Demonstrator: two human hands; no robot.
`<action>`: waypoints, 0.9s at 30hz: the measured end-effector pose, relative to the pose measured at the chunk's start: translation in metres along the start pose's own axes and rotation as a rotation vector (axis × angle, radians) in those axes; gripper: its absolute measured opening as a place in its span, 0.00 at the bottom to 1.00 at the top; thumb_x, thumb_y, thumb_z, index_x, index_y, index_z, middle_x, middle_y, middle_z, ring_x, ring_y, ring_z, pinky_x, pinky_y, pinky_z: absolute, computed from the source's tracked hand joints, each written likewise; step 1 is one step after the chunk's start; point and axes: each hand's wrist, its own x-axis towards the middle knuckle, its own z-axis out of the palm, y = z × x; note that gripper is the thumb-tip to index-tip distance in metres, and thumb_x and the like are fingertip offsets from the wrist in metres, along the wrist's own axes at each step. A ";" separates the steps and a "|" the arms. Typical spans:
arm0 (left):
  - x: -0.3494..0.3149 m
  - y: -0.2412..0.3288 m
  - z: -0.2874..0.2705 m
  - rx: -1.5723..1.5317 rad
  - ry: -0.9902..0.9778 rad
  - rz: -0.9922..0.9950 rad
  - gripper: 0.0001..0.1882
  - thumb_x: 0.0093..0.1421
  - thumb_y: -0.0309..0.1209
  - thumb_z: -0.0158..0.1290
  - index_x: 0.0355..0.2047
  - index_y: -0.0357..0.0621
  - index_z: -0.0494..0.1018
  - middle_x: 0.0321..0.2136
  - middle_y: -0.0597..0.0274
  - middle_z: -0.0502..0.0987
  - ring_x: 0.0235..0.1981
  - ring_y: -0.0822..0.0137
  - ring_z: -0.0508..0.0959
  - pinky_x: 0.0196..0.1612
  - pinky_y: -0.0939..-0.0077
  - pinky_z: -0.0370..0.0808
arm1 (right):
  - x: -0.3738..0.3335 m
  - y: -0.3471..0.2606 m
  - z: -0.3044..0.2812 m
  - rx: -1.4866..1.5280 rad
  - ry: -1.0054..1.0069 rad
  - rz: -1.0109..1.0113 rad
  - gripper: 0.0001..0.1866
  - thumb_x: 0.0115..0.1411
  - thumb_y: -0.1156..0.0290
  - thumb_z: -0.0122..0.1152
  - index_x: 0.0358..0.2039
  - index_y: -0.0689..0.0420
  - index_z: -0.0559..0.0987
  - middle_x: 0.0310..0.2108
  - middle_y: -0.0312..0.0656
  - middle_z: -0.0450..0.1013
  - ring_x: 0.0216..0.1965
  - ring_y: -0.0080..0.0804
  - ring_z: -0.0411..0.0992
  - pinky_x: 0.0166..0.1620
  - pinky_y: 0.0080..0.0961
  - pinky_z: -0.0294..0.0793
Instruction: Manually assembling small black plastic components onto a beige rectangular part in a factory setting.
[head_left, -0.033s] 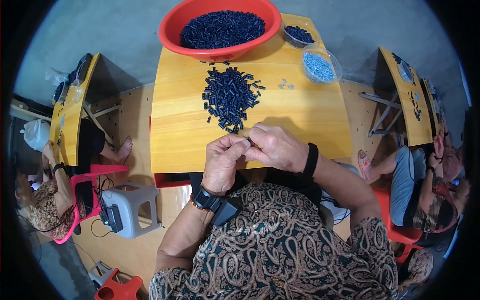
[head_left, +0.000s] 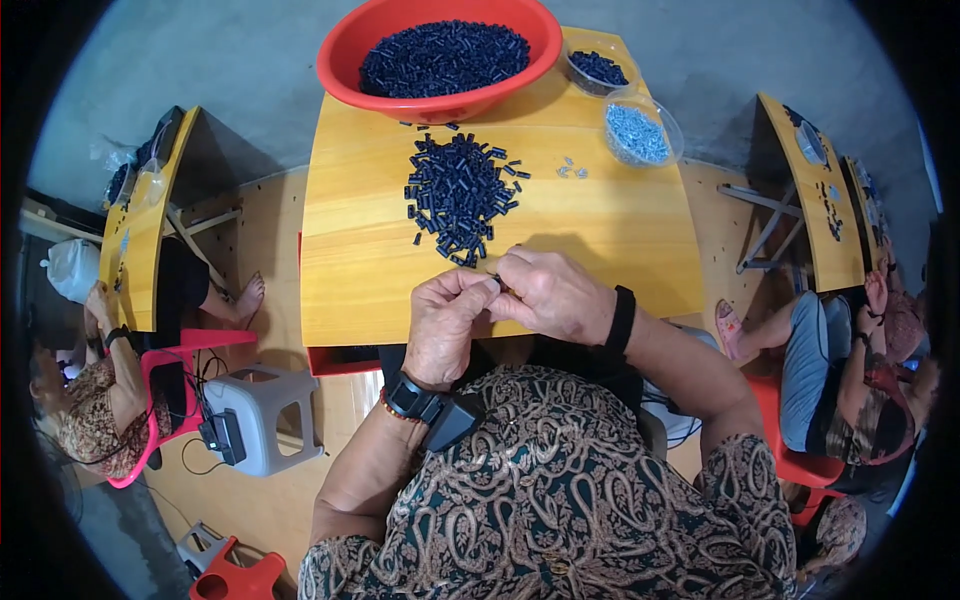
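Note:
Over the near edge of the yellow table (head_left: 600, 225), my left hand (head_left: 445, 320) and my right hand (head_left: 560, 292) meet fingertip to fingertip. Between their pinched fingers shows a small dark piece (head_left: 498, 284), mostly covered, that looks like the loose ones nearby. Both hands are closed on it. Just beyond my fingers spreads a pile of small black cylindrical plastic pieces (head_left: 460, 190). A few tiny clear pieces (head_left: 572, 170) lie to the right of that pile.
At the back stands a red basin (head_left: 340, 70) heaped with black pieces. Right of it are a clear tub (head_left: 598, 70) of dark pieces and another tub (head_left: 640, 135) of pale blue bits. Co-workers sit at tables on both sides; a grey stool (head_left: 255, 400) is at left.

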 end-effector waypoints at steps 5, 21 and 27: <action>0.001 -0.010 -0.004 0.024 0.032 0.071 0.05 0.62 0.24 0.52 0.32 0.34 0.76 0.27 0.60 0.79 0.26 0.73 0.78 0.31 0.78 0.75 | -0.002 -0.004 0.008 -0.037 -0.019 0.040 0.12 0.58 0.66 0.59 0.29 0.63 0.71 0.27 0.51 0.71 0.30 0.51 0.73 0.32 0.41 0.73; -0.001 0.002 -0.009 0.095 0.025 -0.013 0.03 0.60 0.21 0.53 0.30 0.35 0.76 0.26 0.63 0.78 0.26 0.77 0.74 0.32 0.84 0.72 | -0.005 -0.008 0.019 -0.086 0.022 0.020 0.11 0.55 0.69 0.61 0.32 0.61 0.72 0.28 0.49 0.70 0.32 0.48 0.73 0.34 0.40 0.74; -0.007 0.021 -0.039 -0.011 0.233 0.264 0.03 0.61 0.24 0.52 0.32 0.41 0.76 0.31 0.61 0.78 0.27 0.72 0.77 0.36 0.72 0.76 | -0.017 0.022 0.001 0.041 0.225 0.084 0.11 0.55 0.75 0.61 0.39 0.63 0.76 0.27 0.49 0.72 0.30 0.47 0.72 0.35 0.36 0.73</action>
